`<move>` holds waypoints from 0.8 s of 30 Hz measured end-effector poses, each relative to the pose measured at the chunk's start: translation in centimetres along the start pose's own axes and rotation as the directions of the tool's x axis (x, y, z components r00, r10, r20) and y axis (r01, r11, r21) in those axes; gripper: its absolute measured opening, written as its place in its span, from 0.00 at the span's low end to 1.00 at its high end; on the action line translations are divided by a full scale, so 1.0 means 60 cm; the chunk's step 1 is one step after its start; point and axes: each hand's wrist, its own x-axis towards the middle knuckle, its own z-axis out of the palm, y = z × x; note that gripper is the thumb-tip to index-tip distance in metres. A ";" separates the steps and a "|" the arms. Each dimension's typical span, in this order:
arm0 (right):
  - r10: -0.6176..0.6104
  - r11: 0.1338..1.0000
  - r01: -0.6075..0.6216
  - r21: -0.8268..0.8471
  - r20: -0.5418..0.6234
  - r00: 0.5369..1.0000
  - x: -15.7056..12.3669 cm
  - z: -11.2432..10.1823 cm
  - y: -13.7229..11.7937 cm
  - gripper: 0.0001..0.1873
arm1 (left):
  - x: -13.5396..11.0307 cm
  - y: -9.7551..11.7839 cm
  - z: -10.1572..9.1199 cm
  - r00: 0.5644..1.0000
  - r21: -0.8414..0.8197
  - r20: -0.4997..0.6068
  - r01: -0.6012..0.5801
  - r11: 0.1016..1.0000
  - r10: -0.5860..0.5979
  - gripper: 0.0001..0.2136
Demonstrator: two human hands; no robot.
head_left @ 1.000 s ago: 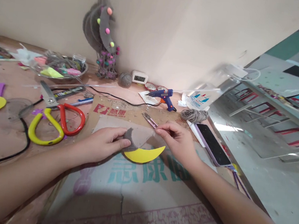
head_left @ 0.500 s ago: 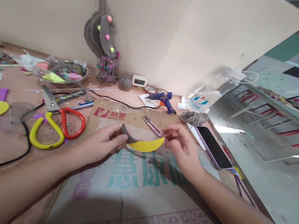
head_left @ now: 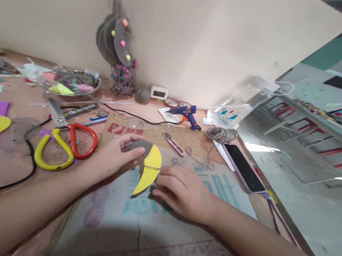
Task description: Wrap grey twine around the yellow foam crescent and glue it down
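My left hand (head_left: 116, 156) pinches the grey wrapped end of a yellow foam crescent (head_left: 149, 170), which it holds upright over the cardboard sheet (head_left: 159, 222). A thin strand of twine (head_left: 185, 159) runs from the crescent across to the right. My right hand (head_left: 182, 191) is closed just right of the crescent's lower half, its fingers curled around that twine. A small pair of pink thread snips (head_left: 173, 143) lies behind the hands.
Big red and yellow scissors (head_left: 63, 139) lie to the left, over a black cable (head_left: 12, 175). A blue glue gun (head_left: 187, 113), a twine ball (head_left: 220, 133) and a phone (head_left: 244, 167) sit to the right. A bowl of scraps (head_left: 71, 80) and a grey decorated ornament (head_left: 118, 51) stand by the wall.
The crescent has turned from lying level to standing upright. My right hand has dropped from above its right tip to a spot low beside it, drawing twine with it.
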 end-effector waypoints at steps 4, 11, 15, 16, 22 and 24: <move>0.365 0.924 -0.349 0.155 -0.089 0.927 0.004 -0.005 0.007 0.07 | 0.002 -0.005 -0.001 1.000 -0.021 0.011 0.008 1.000 -0.008 0.14; 0.511 0.777 -0.502 0.380 0.085 0.856 0.020 0.008 0.017 0.09 | 0.000 -0.008 -0.003 0.999 0.175 0.030 -0.047 0.983 0.043 0.11; 0.553 0.670 -0.560 0.487 0.176 0.815 0.019 0.016 0.016 0.12 | -0.001 -0.006 0.000 0.999 0.051 0.049 -0.011 0.999 0.008 0.11; 0.559 0.646 -0.566 0.512 0.186 0.808 0.019 0.017 0.016 0.12 | -0.001 -0.005 0.000 0.998 0.039 0.055 -0.012 0.999 0.010 0.11; 0.512 0.677 -0.517 0.524 0.168 0.842 0.022 0.007 0.013 0.12 | -0.002 -0.007 0.000 0.998 0.123 0.054 -0.035 0.992 0.029 0.10; 0.506 0.730 -0.500 0.467 0.125 0.854 0.023 -0.004 0.016 0.12 | -0.002 -0.008 0.001 0.999 0.076 0.036 -0.035 0.997 0.032 0.10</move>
